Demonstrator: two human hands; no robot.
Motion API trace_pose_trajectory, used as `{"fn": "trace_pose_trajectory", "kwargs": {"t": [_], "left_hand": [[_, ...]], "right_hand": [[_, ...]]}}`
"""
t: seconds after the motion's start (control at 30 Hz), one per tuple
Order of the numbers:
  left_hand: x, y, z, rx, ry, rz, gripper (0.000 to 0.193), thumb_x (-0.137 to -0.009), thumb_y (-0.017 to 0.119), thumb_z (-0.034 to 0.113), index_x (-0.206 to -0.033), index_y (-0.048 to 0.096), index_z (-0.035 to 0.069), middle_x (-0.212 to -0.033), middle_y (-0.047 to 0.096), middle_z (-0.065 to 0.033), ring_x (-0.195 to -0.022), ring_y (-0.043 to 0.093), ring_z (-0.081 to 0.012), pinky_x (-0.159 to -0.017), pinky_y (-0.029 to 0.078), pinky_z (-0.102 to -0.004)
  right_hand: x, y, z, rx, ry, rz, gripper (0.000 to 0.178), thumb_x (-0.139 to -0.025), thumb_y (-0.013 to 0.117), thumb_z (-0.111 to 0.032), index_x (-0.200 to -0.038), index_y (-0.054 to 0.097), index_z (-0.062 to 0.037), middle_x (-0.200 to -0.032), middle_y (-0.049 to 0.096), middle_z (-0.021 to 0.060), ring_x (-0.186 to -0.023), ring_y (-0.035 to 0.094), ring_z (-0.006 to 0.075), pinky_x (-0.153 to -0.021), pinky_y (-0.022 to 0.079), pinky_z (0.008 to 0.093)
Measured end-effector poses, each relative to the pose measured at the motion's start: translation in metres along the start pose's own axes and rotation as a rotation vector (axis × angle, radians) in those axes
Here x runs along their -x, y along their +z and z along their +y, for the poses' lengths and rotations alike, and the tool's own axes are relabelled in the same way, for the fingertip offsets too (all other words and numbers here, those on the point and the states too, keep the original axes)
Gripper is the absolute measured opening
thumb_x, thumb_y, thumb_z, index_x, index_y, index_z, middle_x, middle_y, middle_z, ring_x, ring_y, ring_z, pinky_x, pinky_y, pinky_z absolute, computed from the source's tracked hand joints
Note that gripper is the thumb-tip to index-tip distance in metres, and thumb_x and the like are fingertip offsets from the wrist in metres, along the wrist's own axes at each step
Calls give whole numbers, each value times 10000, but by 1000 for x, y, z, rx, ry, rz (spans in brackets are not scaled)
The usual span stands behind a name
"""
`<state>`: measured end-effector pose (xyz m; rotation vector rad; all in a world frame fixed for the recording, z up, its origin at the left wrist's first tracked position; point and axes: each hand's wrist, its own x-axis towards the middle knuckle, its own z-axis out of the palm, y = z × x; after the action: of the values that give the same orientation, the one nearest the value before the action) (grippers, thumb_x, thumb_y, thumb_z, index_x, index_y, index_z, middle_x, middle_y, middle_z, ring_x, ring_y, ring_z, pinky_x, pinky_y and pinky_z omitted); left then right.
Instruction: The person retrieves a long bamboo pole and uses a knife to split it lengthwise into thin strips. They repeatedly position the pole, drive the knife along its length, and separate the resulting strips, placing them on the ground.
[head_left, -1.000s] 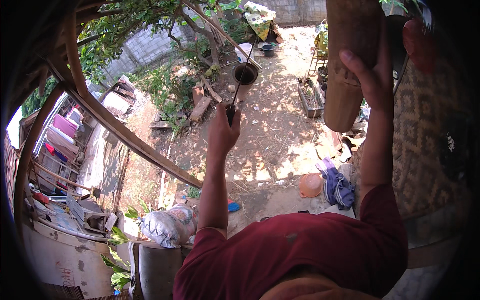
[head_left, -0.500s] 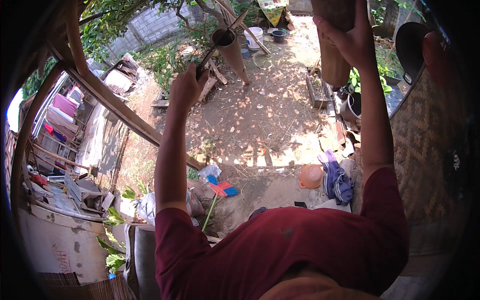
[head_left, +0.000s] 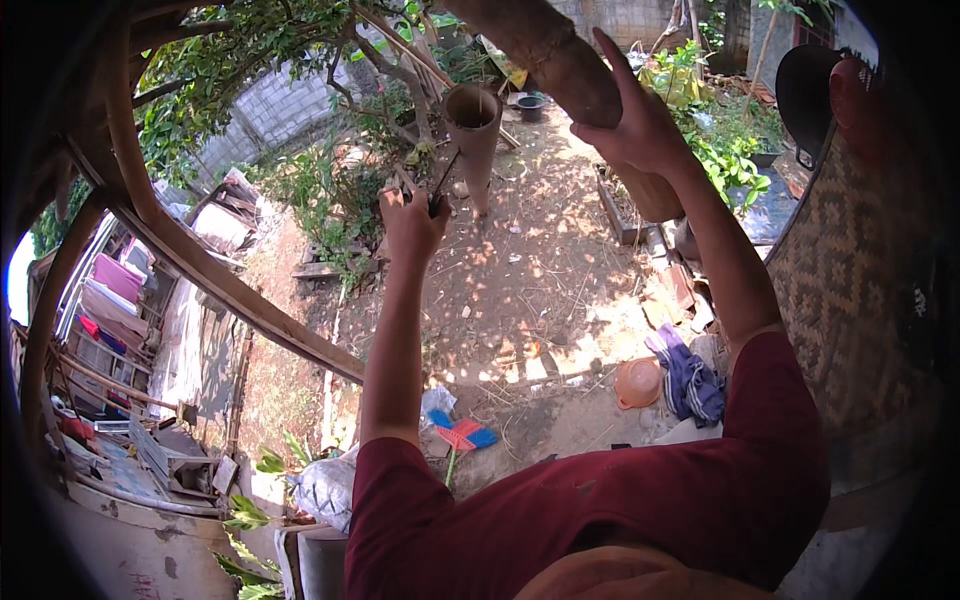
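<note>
Looks down on a yard of bare earth [head_left: 520, 290], dappled with sun and shade, backed by a pale block wall [head_left: 265, 125] and bounded at the right by a woven panel [head_left: 840, 290]. Holds a thin dark tool [head_left: 447, 176] in the left hand [head_left: 410, 225], with the grip pressed together round the near end, pointing up toward a tall brown tube [head_left: 476, 160]. Shows that tube just beyond the hand, open at the top, seemingly narrower toward the ground, with an inside too dark to read. Holds a thick brown pole [head_left: 545, 65] in the right hand [head_left: 640, 125], grip wrapped against the rounded side with thumb and forefinger spread apart, slanting from the top edge down to the right. Cannot tell how far round the back the grip reaches. Includes more containers: a small dark basin [head_left: 530, 107] near the tube, with contents too small to make out, and a long planter box [head_left: 630, 233] close to the pole's lower end in view, apparently holding soil. Includes, nearer the body, an orange basin [head_left: 638, 385] beside a bunched purple-blue cloth [head_left: 692, 380], and at the left a pale, bulging sack [head_left: 325, 490] with contents hidden. Shows also a red-and-blue broom head [head_left: 465, 433] by a clear plastic bag [head_left: 437, 402].
</note>
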<state>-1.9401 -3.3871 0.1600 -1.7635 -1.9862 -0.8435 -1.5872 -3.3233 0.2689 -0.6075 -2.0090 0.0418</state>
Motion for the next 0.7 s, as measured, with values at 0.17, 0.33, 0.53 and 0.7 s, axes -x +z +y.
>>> {"fn": "trace_pose_trajectory", "kwargs": {"t": [0.17,0.33,0.53,0.7], "left_hand": [[-57,-19,-11,40,-88,-77,407,-922,619,458,-920,617,51,-766,689,-201,-771,677,-413,-692,517,-517],[-103,35,-25,87,3,-118,390,-909,623,450,-942,619,62,-781,694,-209,-781,683,-416,-697,523,-525],[-105,113,-58,131,-17,-89,401,-874,658,469,-961,621,79,-801,705,-202,-802,688,-418,-713,538,-524],[-167,105,-43,135,-49,-92,381,-881,659,468,-947,648,93,-797,702,-182,-806,692,-389,-710,528,-499]], "right_hand": [[-91,-24,-22,-487,-191,667,1020,-781,760,-110,-1574,118,-106,-1367,479,219,-1212,552,343,-1018,473,462],[-46,107,95,405,221,-121,1041,-748,821,-318,-1575,195,-233,-1191,623,290,-1096,644,415,-940,532,466],[-54,85,82,233,350,-210,1044,-707,818,-340,-1573,241,-271,-1317,598,232,-1182,617,383,-1015,487,447],[-127,-4,76,-212,-73,265,950,-795,765,-207,-1560,212,-109,-1281,554,190,-1112,589,259,-901,510,359]]}}
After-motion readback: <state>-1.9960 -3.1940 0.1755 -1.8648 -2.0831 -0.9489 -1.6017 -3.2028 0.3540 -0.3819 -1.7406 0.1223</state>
